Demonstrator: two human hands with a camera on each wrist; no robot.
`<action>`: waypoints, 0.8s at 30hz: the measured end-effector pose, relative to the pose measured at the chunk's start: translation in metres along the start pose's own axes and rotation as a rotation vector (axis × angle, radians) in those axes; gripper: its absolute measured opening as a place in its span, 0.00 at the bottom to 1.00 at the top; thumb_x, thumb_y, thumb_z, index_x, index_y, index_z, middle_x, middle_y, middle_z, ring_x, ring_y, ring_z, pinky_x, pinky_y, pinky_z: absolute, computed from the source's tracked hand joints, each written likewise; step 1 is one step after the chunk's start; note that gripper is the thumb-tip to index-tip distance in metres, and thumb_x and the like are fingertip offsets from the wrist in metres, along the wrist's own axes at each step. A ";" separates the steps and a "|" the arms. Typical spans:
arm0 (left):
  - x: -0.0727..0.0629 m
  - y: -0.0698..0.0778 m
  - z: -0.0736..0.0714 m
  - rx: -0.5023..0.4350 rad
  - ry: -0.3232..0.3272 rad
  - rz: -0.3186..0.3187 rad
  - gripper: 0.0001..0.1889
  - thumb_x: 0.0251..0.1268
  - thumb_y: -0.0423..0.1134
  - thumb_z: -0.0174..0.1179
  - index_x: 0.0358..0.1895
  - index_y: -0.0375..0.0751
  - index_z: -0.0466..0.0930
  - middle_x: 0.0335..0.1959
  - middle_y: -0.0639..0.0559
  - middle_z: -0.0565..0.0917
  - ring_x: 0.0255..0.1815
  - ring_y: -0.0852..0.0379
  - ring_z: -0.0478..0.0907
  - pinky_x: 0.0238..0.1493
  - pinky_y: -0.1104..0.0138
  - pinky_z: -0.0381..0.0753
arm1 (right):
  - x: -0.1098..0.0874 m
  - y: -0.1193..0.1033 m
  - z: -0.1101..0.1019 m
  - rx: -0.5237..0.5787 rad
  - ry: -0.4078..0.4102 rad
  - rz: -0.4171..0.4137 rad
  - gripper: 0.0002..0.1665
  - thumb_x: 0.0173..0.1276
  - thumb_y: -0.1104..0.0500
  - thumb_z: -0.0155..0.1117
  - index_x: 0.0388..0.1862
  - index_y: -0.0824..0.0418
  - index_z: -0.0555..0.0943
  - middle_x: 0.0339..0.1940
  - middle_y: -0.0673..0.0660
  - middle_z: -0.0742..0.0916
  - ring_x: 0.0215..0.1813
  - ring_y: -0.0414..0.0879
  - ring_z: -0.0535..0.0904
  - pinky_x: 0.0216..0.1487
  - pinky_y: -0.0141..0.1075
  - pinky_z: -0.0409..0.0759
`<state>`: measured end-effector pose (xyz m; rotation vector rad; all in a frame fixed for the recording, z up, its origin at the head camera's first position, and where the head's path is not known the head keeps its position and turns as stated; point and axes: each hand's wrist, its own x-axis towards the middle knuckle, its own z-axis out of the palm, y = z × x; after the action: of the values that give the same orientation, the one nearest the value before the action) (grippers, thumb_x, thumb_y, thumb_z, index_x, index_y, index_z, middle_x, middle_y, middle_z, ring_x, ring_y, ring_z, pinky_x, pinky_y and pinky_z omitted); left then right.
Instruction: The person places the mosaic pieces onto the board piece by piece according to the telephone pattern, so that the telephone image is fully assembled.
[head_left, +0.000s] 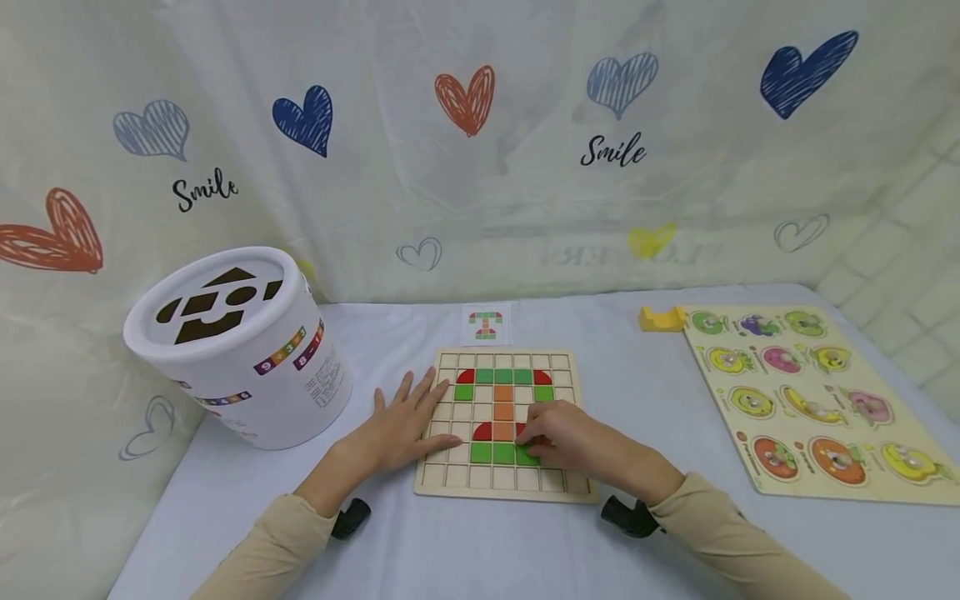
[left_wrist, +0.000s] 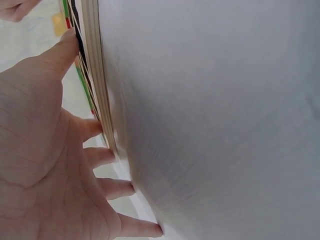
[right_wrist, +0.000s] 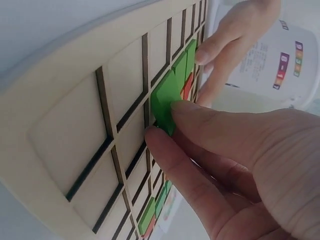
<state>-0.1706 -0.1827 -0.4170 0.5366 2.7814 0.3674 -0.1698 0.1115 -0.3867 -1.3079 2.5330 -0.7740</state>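
Observation:
A wooden grid board (head_left: 506,497) lies on the table with red, green and orange tiles set in its cells. Between thumb and index finger my right hand (head_left: 566,437) pinches a green square tile (right_wrist: 165,97), tilted over a cell at the end of the lower green row. Part of that tile is hidden behind the fingers. Spread fingers of my left hand (head_left: 405,425) rest at the board's left edge, with the thumb (left_wrist: 65,50) lying over its rim. Orange tiles (head_left: 503,408) form a column beneath a row of darker green tiles (head_left: 503,376).
Behind the board lies a small pattern card (head_left: 486,323). A white bucket (head_left: 292,400) with a cut-out lid stands at left. To the right are a fruit puzzle board (head_left: 780,379) and a yellow block (head_left: 662,319). Hanging fabric (head_left: 525,192) closes off the back.

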 end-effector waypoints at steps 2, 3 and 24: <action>0.001 0.000 0.001 0.000 -0.001 0.001 0.51 0.73 0.72 0.52 0.86 0.44 0.48 0.87 0.40 0.43 0.85 0.29 0.37 0.70 0.21 0.38 | -0.001 -0.001 0.001 -0.004 0.003 0.006 0.10 0.63 0.73 0.76 0.43 0.66 0.92 0.34 0.50 0.86 0.36 0.35 0.78 0.38 0.26 0.82; 0.001 0.000 0.001 0.003 -0.002 0.002 0.51 0.73 0.72 0.52 0.86 0.44 0.48 0.87 0.40 0.43 0.85 0.29 0.37 0.70 0.21 0.38 | -0.002 -0.001 0.001 -0.010 0.007 0.007 0.10 0.64 0.73 0.75 0.43 0.66 0.92 0.34 0.50 0.86 0.36 0.36 0.79 0.38 0.26 0.82; -0.004 0.007 0.001 0.054 0.226 0.038 0.43 0.76 0.61 0.59 0.82 0.38 0.59 0.83 0.36 0.58 0.81 0.34 0.58 0.73 0.35 0.62 | -0.026 0.047 -0.024 0.246 0.335 0.211 0.12 0.76 0.63 0.67 0.55 0.65 0.85 0.49 0.57 0.88 0.50 0.50 0.84 0.50 0.42 0.84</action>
<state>-0.1647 -0.1779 -0.4146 0.5953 3.0092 0.3838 -0.1968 0.1629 -0.3927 -0.8780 2.6521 -1.2987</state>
